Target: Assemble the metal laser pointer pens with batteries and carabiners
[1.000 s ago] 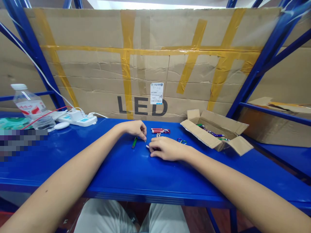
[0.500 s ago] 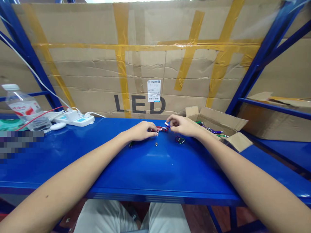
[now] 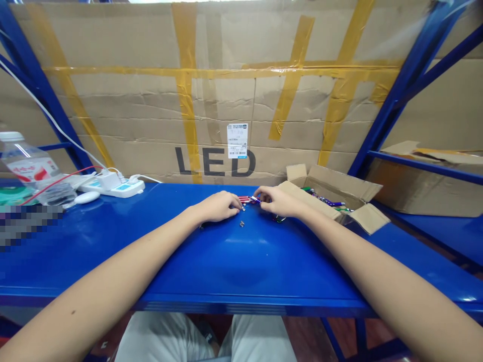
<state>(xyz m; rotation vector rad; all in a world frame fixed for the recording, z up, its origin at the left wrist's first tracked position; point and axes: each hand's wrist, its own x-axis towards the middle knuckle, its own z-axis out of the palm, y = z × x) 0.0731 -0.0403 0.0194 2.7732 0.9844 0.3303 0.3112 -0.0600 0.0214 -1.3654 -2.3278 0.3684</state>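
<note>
My left hand (image 3: 220, 206) lies on the blue shelf, its fingertips at the end of a bundle of red metal keychain flashlights (image 3: 244, 199). My right hand (image 3: 275, 201) reaches in from the other side, and its fingertips pinch a small blue metal tube (image 3: 255, 199) at the bundle's right end. A small silver metal piece (image 3: 241, 223) lies just below them. A coloured carabiner (image 3: 279, 218) is mostly hidden under my right hand. Whether my left fingers hold anything is hidden.
An open cardboard box (image 3: 320, 182) of coloured flashlights stands right of my right forearm. At the back left are a white power strip (image 3: 113, 188) with cables and a plastic water bottle (image 3: 30, 168). A large taped cardboard sheet (image 3: 226, 100) backs the blue steel shelf (image 3: 241, 271).
My right hand has shifted left and now covers most of the carabiner. My left hand has moved slightly right, and the whole view has tilted a little.
</note>
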